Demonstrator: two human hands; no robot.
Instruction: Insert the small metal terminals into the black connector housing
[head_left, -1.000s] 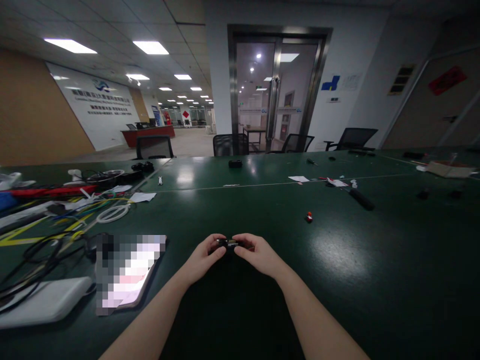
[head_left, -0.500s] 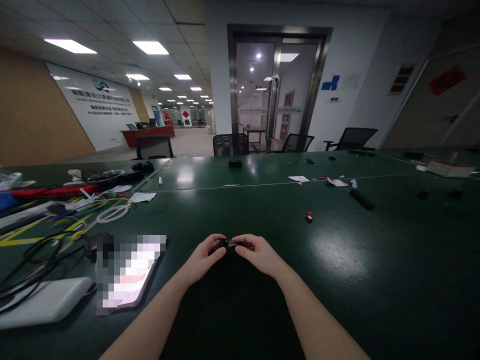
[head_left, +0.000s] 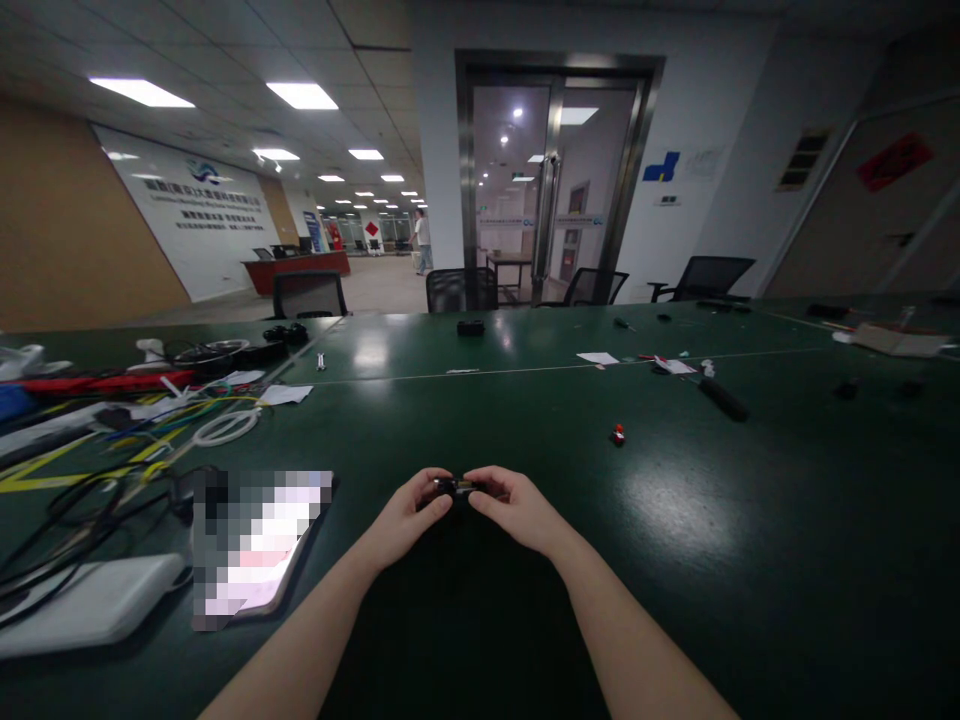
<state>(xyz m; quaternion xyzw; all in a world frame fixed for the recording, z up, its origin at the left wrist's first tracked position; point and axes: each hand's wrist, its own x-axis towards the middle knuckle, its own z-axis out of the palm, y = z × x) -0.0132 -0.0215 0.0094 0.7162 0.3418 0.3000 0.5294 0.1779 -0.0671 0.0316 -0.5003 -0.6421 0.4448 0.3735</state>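
Between my two hands, low over the green table [head_left: 480, 425], is a small dark object [head_left: 459, 488] with a few shiny, light spots. Its kind is too small and too covered to make out. My left hand [head_left: 420, 505] grips its left end, thumb in front and fingers behind. At the other end my right hand [head_left: 506, 500] has hold of it in the same way, thumb and fingers bent round it. The fingers hide both ends of the object.
A phone [head_left: 289, 560] with a blurred screen and a white box-like device [head_left: 127, 600] lie left, beside tangled cables [head_left: 67, 530]. A small red item [head_left: 618, 434] and a black-handled tool [head_left: 721, 398] are right. A person [head_left: 422, 243] is far off behind the chairs.
A person has come into view in the far background. Both hands stay almost in place; the right fingers and the shiny part of the dark object have shifted slightly.
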